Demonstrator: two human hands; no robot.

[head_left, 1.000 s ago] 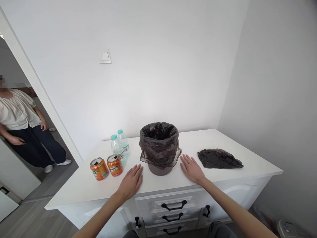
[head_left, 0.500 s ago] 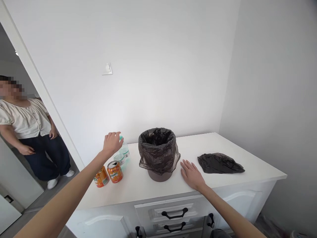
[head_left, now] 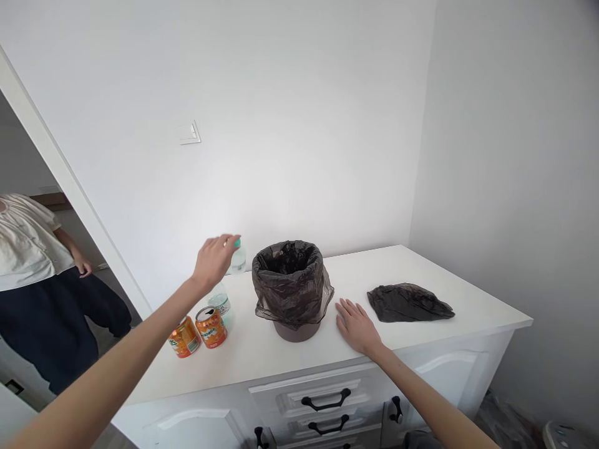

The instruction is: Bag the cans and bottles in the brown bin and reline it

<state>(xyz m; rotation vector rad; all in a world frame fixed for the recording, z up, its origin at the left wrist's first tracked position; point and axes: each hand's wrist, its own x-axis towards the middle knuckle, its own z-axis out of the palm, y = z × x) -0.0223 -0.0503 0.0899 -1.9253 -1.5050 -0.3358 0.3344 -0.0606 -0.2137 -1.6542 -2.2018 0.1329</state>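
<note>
My left hand (head_left: 216,259) is closed on the green cap of a clear plastic bottle (head_left: 238,259), which it holds up left of the bin. Another clear bottle (head_left: 219,299) is on the white countertop (head_left: 262,362), partly behind my left wrist. Two orange cans (head_left: 211,327) stand side by side in front of it. A small bin (head_left: 296,332) lined with a dark plastic bag (head_left: 292,293) stands at the middle. My right hand (head_left: 356,325) lies flat on the countertop, right of the bin, with nothing in it.
A crumpled black bag (head_left: 409,302) lies at the right of the countertop. White drawers with black handles (head_left: 326,399) are below the front edge. A person (head_left: 47,274) stands beyond the doorway at the left. The wall behind has a switch (head_left: 190,133).
My left hand has closed on a bottle by its cap and lifted it. My right hand stays flat. The view has shifted a little, and the person appears nearer.
</note>
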